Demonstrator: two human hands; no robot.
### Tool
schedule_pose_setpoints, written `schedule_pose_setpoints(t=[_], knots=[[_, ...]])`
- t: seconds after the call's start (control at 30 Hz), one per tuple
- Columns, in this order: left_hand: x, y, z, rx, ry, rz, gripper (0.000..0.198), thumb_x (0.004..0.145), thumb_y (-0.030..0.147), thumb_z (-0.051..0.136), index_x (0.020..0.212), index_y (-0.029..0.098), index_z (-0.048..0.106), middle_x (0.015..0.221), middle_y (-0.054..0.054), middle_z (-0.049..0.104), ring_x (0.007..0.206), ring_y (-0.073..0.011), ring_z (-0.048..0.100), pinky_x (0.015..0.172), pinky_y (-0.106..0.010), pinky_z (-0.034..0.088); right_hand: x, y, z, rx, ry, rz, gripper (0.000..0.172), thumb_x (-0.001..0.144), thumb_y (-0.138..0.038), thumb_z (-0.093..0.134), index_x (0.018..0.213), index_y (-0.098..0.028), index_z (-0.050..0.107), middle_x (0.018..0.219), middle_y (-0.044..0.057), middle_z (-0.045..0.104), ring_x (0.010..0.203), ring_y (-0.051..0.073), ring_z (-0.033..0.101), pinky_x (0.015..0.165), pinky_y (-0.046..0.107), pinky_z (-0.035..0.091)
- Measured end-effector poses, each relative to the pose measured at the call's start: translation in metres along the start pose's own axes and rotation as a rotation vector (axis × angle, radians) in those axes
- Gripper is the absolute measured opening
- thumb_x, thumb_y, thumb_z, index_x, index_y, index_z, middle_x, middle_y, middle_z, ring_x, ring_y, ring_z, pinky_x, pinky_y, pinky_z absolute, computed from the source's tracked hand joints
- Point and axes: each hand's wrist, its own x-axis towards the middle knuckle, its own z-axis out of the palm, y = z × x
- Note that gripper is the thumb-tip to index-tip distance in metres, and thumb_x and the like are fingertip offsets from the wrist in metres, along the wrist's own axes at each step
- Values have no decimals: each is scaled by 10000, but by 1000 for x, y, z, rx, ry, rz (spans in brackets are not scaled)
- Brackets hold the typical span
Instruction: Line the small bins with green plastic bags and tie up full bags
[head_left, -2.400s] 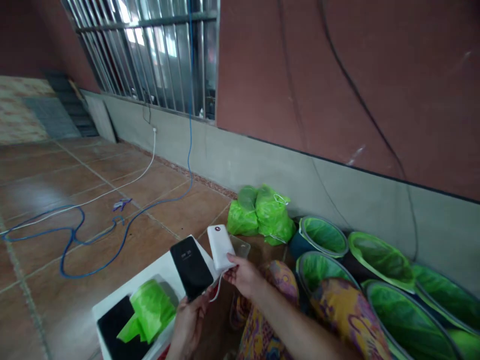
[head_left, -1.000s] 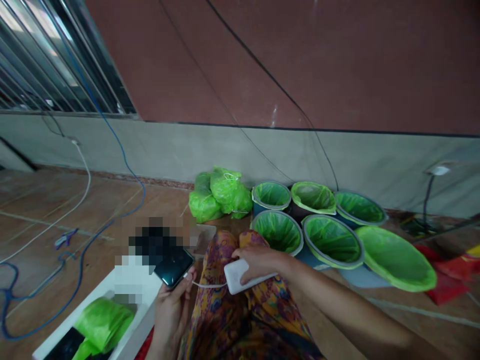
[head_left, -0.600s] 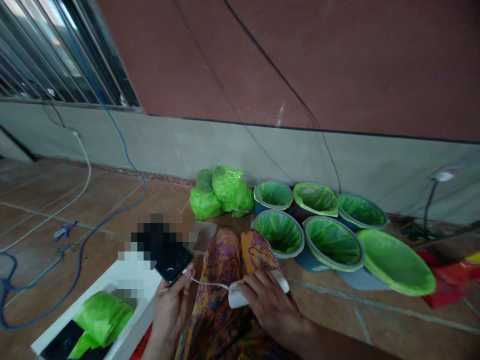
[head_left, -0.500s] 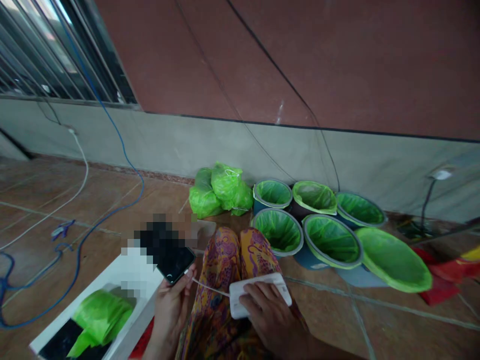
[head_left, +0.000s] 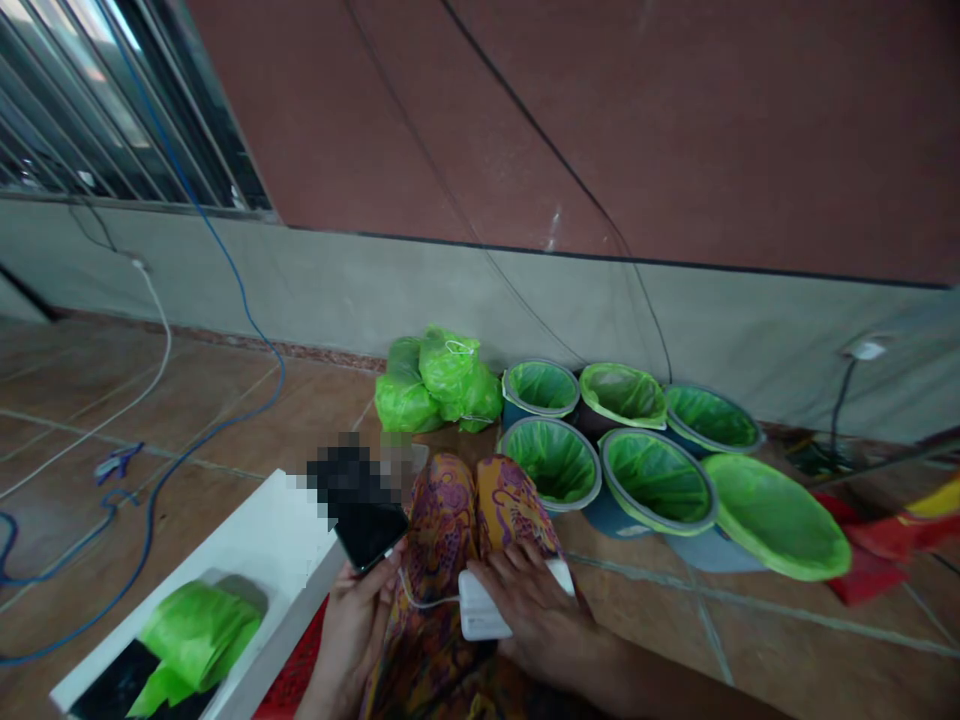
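My left hand [head_left: 354, 612] is closed around the lower end of a black smartphone [head_left: 370, 534], its dark screen tilted up; part of the phone is blurred by pixels. A white cable [head_left: 421, 604] is plugged into the phone's bottom edge and sags across to a white power bank [head_left: 478, 612]. That power bank lies on my patterned trousers [head_left: 442, 510], over the thighs. Across its top, my right hand [head_left: 541, 612] grips it with the fingers pointing away from me; the palm hides its right half.
Left of me stands a white box [head_left: 262, 540] bearing a green bag roll [head_left: 199, 630]. Several bins [head_left: 634, 500] lined with green bags stand front right. Filled green bags [head_left: 442, 385] sit against the wall. A blue cable [head_left: 161, 490] trails over the tiled floor.
The phone and my left hand have shifted right and slightly down, nearer the knees, so the cable hangs slacker. My right hand has slid up and left over the power bank.
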Motion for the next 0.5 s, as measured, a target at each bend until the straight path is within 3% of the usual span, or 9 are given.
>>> schedule_pose_setpoints(t=[0.23,0.37,0.5], knots=[[-3,-4,12,9,-13,-54,298,474,-12,812,712,151,739,722,-44,781,669,-139,710,659,-181,574,-20,2,10,-96,239,-69,861,826,-267,689,1579,-263,271,1487,96,512,1371,308,445,1215,451,253],[-2,1,17,38,-59,-60,302,465,39,848,714,156,724,708,-28,765,660,-158,708,662,-217,573,-7,6,14,-131,268,-91,840,788,-339,723,1534,-252,346,1395,96,585,1265,314,526,1156,454,337],[0,12,18,89,-148,-93,328,493,153,897,779,178,738,790,-32,782,755,-213,738,751,-291,581,27,8,17,-180,164,-236,444,853,-309,662,1291,-278,593,1009,47,722,882,240,644,826,376,525]])
